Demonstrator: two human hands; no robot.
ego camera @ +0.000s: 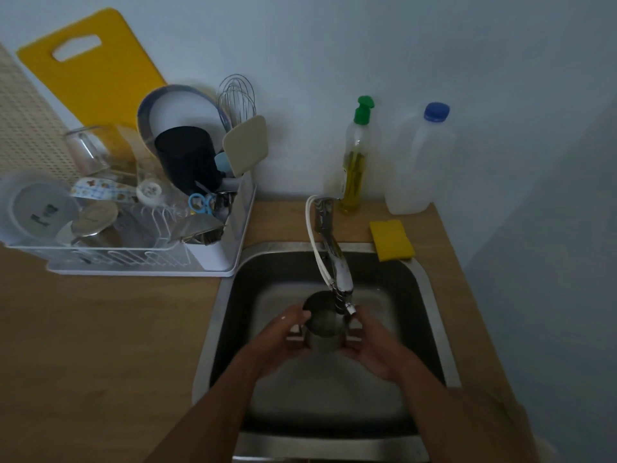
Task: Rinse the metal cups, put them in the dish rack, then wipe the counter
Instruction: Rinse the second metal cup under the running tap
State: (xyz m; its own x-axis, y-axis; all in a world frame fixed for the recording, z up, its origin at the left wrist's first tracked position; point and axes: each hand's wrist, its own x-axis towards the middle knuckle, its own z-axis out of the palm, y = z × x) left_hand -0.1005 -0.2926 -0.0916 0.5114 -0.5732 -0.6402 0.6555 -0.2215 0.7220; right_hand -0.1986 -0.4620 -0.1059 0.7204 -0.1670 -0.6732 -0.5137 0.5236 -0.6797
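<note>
A metal cup (322,324) stands upright over the steel sink (430,295), its mouth just under the tap spout (340,279). My left hand (283,339) grips its left side and my right hand (370,345) grips its right side. The white dish rack (213,259) stands on the wooden counter (100,345) at the left, crowded with dishes, among them other metal cups (93,225) lying on their sides. A yellow sponge cloth (392,240) lies on the sink's back right corner.
A green-capped dish soap bottle (355,162) and a blue-capped plastic jug (419,162) stand behind the sink by the wall. A yellow cutting board (96,78) leans on the wall behind the rack. A whisk (237,95) and spatula (245,145) stick up from the rack's holder.
</note>
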